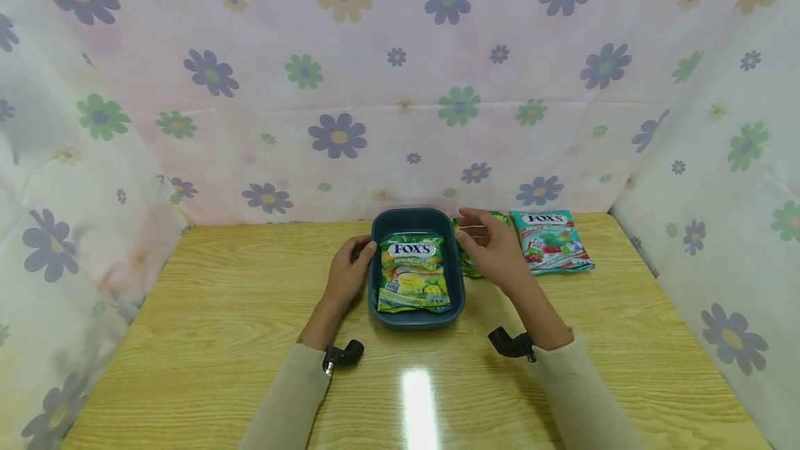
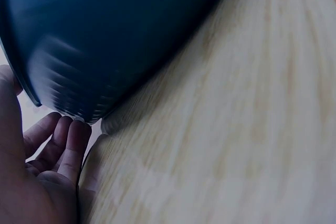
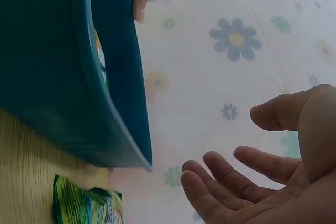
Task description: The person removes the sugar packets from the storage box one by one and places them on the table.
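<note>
A dark blue plastic tub (image 1: 417,323) stands on the table with a green Fox's Spring Tea candy bag (image 1: 412,276) lying face up inside it. My left hand (image 1: 348,271) holds the tub's left side, its thumb over the rim and its fingers against the ribbed outer wall (image 2: 68,77). To the right of the tub, my right hand (image 1: 496,248) hovers with loosely bent fingers and nothing in them. Beneath it, partly hidden, lies another green candy bag (image 1: 470,266). In the right wrist view that green bag (image 3: 86,203) rests beside the tub's base.
A teal and red Fox's Mint Blossom candy bag (image 1: 553,242) lies at the back right, alongside the half-hidden green bag. A flowered cloth (image 1: 375,89) hangs behind the wooden table (image 1: 250,311) and along both sides.
</note>
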`<state>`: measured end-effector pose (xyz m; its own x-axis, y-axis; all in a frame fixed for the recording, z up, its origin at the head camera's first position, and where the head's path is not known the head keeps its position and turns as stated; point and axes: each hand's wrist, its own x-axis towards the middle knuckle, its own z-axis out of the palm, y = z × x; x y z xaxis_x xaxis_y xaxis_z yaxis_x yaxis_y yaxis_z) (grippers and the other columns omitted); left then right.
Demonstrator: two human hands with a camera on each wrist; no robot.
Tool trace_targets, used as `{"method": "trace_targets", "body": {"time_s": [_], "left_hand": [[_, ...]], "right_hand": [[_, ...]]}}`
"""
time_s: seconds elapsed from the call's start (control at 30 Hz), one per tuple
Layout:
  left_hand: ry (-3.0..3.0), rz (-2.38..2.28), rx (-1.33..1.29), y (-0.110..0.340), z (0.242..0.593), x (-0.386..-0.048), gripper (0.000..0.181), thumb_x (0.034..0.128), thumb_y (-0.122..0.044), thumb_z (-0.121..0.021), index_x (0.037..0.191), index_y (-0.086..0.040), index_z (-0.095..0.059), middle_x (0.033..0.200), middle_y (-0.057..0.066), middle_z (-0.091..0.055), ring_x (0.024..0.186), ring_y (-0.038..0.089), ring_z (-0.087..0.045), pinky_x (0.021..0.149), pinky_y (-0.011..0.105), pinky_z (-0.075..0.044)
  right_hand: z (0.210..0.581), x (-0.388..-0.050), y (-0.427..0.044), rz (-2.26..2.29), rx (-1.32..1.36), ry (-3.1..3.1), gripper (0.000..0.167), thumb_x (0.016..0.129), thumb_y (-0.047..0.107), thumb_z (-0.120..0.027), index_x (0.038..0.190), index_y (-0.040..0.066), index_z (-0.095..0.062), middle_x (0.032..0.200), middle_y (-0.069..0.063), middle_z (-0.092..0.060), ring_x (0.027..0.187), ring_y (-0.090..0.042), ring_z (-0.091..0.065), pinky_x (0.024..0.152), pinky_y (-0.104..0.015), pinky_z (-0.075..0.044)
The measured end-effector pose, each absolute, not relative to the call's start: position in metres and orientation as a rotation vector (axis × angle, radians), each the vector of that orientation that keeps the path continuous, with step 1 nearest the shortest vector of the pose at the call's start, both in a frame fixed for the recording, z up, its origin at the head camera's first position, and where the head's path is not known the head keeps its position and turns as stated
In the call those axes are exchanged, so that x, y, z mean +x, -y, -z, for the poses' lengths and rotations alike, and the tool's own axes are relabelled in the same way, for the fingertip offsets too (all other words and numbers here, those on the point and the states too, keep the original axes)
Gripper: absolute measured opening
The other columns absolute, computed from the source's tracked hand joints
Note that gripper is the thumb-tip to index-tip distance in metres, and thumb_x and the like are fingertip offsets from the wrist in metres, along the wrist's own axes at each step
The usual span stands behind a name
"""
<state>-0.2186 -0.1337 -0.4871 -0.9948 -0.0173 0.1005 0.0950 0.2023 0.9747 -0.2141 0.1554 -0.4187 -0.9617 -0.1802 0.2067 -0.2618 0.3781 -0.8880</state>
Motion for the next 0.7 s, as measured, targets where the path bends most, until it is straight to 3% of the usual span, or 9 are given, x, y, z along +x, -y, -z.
{"method": "trace_targets", "body": {"time_s": [0.33,0.7], "left_hand": [[2.364,1.930,-0.079,0.134,0.488,-0.220,0.044,0.1108,-0.020,-0.058,0.144,0.008,-0.058,0.138,0.027,-0.063,0.126,0.042,-0.059,0.108,0.053,-0.045],[2.393,1.903,-0.088,0.134,0.485,-0.219,0.043,0.1109,-0.020,-0.058,0.143,0.008,-0.058,0.137,0.026,-0.063,0.124,0.040,-0.061,0.106,0.050,-0.047]], "right_hand": [[0.419,-0.201,-0.133,-1.736,0.532,2.639,0.053,0.108,0.013,-0.063,0.158,0.006,-0.047,0.150,-0.022,-0.054,0.137,-0.047,-0.055,0.105,-0.055,-0.053],[0.423,-0.193,-0.116,-1.771,0.484,2.850,0.065,0.109,0.018,-0.061,0.166,0.008,-0.033,0.169,-0.024,-0.030,0.149,-0.052,-0.039,0.110,-0.060,-0.048]]}}
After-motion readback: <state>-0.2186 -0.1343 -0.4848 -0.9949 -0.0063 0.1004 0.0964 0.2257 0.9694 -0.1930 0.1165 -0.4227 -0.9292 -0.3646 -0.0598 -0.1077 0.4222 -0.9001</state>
